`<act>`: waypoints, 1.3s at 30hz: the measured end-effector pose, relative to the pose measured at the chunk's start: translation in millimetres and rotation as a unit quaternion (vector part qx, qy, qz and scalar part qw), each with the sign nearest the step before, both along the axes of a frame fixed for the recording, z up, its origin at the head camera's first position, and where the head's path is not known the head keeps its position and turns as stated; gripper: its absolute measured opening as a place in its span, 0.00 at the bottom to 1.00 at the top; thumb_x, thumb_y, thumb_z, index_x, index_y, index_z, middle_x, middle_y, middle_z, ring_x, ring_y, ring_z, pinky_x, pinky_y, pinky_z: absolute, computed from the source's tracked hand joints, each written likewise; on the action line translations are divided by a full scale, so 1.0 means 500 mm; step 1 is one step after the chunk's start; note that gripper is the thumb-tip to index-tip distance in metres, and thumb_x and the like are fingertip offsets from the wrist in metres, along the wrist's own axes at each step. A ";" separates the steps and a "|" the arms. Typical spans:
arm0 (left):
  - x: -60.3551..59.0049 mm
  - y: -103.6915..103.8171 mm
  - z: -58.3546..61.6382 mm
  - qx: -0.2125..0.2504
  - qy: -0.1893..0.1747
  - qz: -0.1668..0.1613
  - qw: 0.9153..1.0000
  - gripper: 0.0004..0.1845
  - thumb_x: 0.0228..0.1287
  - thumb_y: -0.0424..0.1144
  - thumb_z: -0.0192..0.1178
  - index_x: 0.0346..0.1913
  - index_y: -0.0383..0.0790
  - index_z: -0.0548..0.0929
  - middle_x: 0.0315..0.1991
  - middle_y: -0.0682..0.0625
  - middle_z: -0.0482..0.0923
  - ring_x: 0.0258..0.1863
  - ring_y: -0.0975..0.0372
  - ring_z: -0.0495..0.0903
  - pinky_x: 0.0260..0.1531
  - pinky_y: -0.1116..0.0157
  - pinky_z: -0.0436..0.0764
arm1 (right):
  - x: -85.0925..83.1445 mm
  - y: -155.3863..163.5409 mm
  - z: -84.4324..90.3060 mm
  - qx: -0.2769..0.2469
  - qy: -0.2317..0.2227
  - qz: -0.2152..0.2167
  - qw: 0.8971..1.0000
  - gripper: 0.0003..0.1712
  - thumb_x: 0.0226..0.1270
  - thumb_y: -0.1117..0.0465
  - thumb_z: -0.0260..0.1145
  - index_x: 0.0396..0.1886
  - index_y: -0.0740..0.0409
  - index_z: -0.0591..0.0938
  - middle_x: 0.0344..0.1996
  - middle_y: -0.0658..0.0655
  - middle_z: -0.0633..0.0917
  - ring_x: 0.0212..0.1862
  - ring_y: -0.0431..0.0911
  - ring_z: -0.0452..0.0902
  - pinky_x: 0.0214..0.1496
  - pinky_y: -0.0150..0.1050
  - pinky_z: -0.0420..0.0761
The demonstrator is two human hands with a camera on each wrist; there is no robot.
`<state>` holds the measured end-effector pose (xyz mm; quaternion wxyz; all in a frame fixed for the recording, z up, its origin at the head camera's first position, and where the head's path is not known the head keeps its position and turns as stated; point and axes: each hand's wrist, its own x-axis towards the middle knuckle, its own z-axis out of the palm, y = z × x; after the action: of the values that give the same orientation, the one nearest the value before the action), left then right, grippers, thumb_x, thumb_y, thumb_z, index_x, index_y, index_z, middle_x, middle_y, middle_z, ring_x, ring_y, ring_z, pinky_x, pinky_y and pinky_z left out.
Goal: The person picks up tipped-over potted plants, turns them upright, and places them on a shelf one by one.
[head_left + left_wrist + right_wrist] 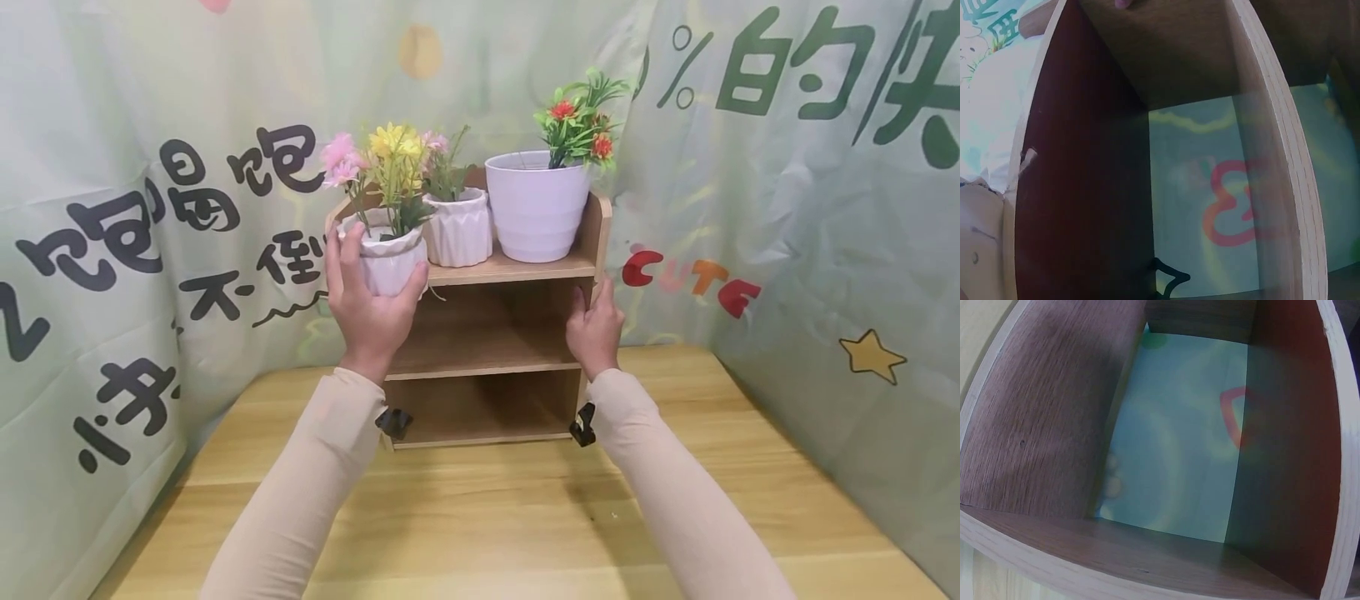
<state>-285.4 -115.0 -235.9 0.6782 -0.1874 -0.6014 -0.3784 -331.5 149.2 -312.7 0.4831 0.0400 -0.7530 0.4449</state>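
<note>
My left hand (372, 312) grips a small white pot (390, 260) of pink and yellow artificial flowers (395, 150), thumb on its right side and fingers around its left. The pot is at the left end of the top of a small wooden shelf (480, 372). Part of this white pot (979, 237) shows at the left edge of the left wrist view. On the shelf's right side, my right hand (597, 329) holds the side panel, with the thumb inside the front edge and fingers outside. The right wrist view shows the shelf's compartment wall (1041, 425), not the hand.
Beside the held pot on the top board stand a ribbed white pot (459, 229) and a larger white pot (537, 208) with red flowers. The shelf has two open compartments and stands on a wooden table (487, 517). A printed curtain (810, 250) hangs around the table.
</note>
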 end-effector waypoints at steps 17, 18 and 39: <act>-0.027 -0.002 0.010 -0.013 -0.049 0.005 0.999 0.39 0.51 0.48 0.69 0.64 0.33 0.69 0.67 0.31 0.61 0.71 0.57 0.56 0.66 0.58 0.61 | 0.001 0.003 0.001 -0.004 -0.002 0.006 1.000 0.18 0.69 0.61 0.59 0.54 0.65 0.72 0.31 0.71 0.83 0.39 0.69 0.80 0.42 0.61 0.77; -0.027 -0.002 0.011 -0.018 -0.056 0.006 0.998 0.40 0.51 0.48 0.69 0.65 0.32 0.68 0.68 0.32 0.60 0.71 0.57 0.55 0.67 0.58 0.60 | 0.001 0.003 0.001 -0.004 -0.001 0.006 1.000 0.17 0.70 0.61 0.59 0.54 0.65 0.72 0.30 0.71 0.83 0.39 0.69 0.80 0.42 0.61 0.77; -0.056 -0.004 0.012 -0.126 -0.107 0.154 0.974 0.31 0.67 0.56 0.54 0.65 0.47 0.56 0.68 0.32 0.51 0.67 0.41 0.52 0.69 0.52 0.52 | -0.001 0.002 0.001 -0.004 -0.004 0.009 1.000 0.19 0.69 0.62 0.60 0.57 0.65 0.71 0.35 0.72 0.83 0.40 0.68 0.80 0.44 0.61 0.78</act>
<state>-313.3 -117.2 -230.1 0.6310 -0.1349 -0.7352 -0.2079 -332.1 150.3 -312.4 0.4764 0.0428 -0.7528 0.4523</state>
